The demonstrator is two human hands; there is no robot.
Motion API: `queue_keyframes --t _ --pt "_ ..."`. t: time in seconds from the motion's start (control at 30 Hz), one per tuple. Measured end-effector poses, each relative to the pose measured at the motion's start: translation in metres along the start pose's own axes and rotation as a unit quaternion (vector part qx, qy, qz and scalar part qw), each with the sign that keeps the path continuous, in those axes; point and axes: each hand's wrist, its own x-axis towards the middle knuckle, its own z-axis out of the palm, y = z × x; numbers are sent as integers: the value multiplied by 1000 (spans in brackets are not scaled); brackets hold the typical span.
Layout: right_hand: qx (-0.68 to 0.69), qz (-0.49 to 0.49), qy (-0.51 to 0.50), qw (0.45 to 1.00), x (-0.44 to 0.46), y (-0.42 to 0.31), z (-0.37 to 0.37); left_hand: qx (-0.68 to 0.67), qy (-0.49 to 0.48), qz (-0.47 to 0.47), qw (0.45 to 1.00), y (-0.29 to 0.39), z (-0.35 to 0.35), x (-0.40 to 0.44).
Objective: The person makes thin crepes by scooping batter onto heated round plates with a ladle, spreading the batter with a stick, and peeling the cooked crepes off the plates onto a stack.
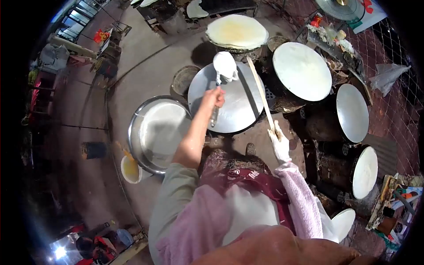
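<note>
My bare left hand (213, 97) is closed around the handle of a ladle (225, 65). White batter covers the ladle's bowl, which is over the far part of a round metal griddle (227, 115). In my right hand (280, 145), which wears a white glove, is a long flat wooden stick (260, 92). Its far end reaches past the griddle's right edge. Left of the griddle sits a wide steel basin (131, 132) holding white batter (161, 128). My left forearm passes over the basin's right side.
Several griddles stand in an arc to the right, including a white-coated one (302, 71) and a grey one (352, 112). A pale round flatbread pile (237, 32) lies beyond. A small tub (131, 171) with yellow liquid is beside the basin. A fan (340, 8) stands at the upper right.
</note>
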Motion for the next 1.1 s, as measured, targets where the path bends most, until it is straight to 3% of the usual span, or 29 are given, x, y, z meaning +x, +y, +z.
queue_keyframes --t 0.07,0.13,0.17,0.27,0.33,0.4,0.47,0.5,0.53,0.6,0.63,0.67,0.73,0.8,0.83,0.93,0.97,1.0,1.07,1.1 --pt "-49 -4 5 999 31 -10 4 43 50 8 998 -47 19 31" --pt "-234 -6 -18 972 55 -30 8 287 141 53 946 -58 46 29" --pt "-327 -22 -41 944 70 -14 10 406 173 104 891 -101 23 61" --pt "-486 0 -63 872 91 10 16 536 241 126 799 -70 39 23" --pt "-521 22 -55 851 92 1 14 518 262 177 795 -61 23 8" --pt "-481 4 -27 876 95 16 15 482 294 169 808 -50 8 -11" --pt "-414 51 -42 908 98 13 25 433 308 301 792 -40 -20 -22" --pt "-278 49 -18 959 99 30 40 400 314 366 779 -35 -31 -25" --pt "-137 44 6 990 96 23 60 403 316 373 774 -22 -34 -36" --pt "-10 197 -60 979 92 -22 91 272 290 272 877 -28 -65 -41" --pt "-40 192 -65 978 94 -19 98 342 283 319 837 -20 -69 -51" --pt "-69 186 -70 978 97 -15 106 314 231 289 874 -11 -73 -65" --pt "-324 95 -46 940 98 -53 90 348 211 230 884 -5 -80 -89" --pt "-204 47 32 977 104 -10 76 311 179 163 919 -13 -91 -106" --pt "-125 38 56 990 110 21 71 376 174 162 896 -14 -92 -114" --pt "4 142 -66 988 99 10 110 319 158 154 922 -59 -114 -120" --pt "-49 203 -94 973 97 -25 122 317 157 144 924 -55 -113 -127" --pt "-24 144 -107 983 104 4 123 310 167 154 923 -55 -114 -133" --pt "-256 73 -110 958 105 -23 101 300 188 176 919 -53 -121 -147" --pt "-355 157 -129 913 101 -98 93 263 188 151 934 -34 -114 -158"
